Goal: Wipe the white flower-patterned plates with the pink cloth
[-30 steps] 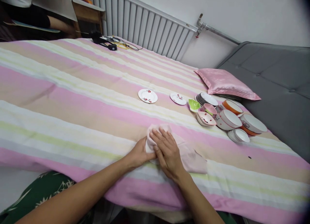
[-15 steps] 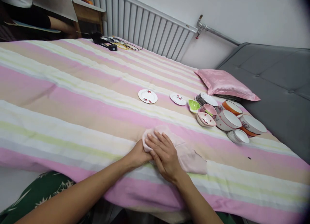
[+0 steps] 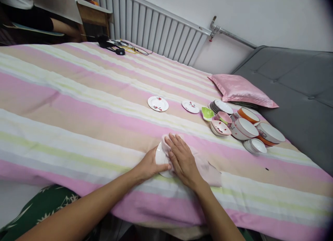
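My left hand (image 3: pixel 150 164) grips a white plate (image 3: pixel 161 159) by its left edge, thumb on top and the other fingers hidden beneath. A pale pink cloth (image 3: pixel 208 169) covers the plate's right part and trails to the right over the bedspread. Over it lies my right hand (image 3: pixel 182 161), its fingers together and pressing the cloth onto the plate. Farther back, two white plates with red flowers, one on the left (image 3: pixel 158 104) and one on the right (image 3: pixel 190 106), lie flat on the bed.
To the right stand a plate stack (image 3: pixel 221 106), a green leaf-shaped dish (image 3: pixel 207 113), small pink bowls (image 3: pixel 220 127), larger bowls (image 3: pixel 244 128) and stacked small bowls (image 3: pixel 255 146). Behind are a pink pillow (image 3: pixel 241 90) and grey headboard (image 3: pixel 293 74). Cables (image 3: pixel 130 47) lie at the far edge; a person (image 3: pixel 28 17) sits beyond.
My right hand and the cloth under it have shifted right across the plate. The plate's left part, covered before, now shows. My left hand keeps its place at the edge.
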`<state>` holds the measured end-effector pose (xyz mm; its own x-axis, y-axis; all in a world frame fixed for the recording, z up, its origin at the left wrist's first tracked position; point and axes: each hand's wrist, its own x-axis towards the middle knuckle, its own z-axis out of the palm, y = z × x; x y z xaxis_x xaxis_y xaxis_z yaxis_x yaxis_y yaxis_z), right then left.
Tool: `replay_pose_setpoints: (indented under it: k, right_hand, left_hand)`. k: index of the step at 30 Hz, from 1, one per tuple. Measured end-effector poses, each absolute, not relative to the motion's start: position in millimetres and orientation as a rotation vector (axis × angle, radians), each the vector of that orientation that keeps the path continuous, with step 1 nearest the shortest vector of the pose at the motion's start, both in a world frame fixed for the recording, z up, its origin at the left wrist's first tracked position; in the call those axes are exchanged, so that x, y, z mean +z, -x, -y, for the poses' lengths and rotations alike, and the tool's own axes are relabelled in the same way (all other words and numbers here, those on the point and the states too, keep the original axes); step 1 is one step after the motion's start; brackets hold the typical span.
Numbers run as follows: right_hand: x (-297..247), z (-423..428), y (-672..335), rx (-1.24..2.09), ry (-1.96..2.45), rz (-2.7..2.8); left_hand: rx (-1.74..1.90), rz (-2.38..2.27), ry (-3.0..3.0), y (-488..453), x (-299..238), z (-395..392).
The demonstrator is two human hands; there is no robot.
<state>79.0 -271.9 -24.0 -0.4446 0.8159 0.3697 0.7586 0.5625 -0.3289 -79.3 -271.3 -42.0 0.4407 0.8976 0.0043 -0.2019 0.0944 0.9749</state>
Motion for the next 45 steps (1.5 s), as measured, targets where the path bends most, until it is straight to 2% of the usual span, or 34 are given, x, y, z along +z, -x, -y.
replay_pose_setpoints:
  k: [13,26,35,39,45]
  right_hand:
    - [-36.6,265.2,-95.1,0.536,1.511,1.983]
    - [-34.3,277.5,-78.0,0.383,1.684,1.893]
    - [-32.6,276.2,-87.4,0.299,1.85,1.666]
    - [-33.2,278.7,-84.2,0.283,1.738,1.614]
    - [-39.3,280.9,-68.6,0.157,1.225,2.1]
  left_hand:
    - [0.961,-0.774,-0.925,81.8,-38.5,270.8]
    - [1.058,-0.679,-0.726,84.5,-32.9,270.8]
    - [1.007,-0.874,-0.832,80.1,-40.2,271.2]
    - [0.888,-0.853,-1.03,80.5,-41.1,272.7]
    - [0.864,-0.779,-1.132,80.3,-42.4,272.4]
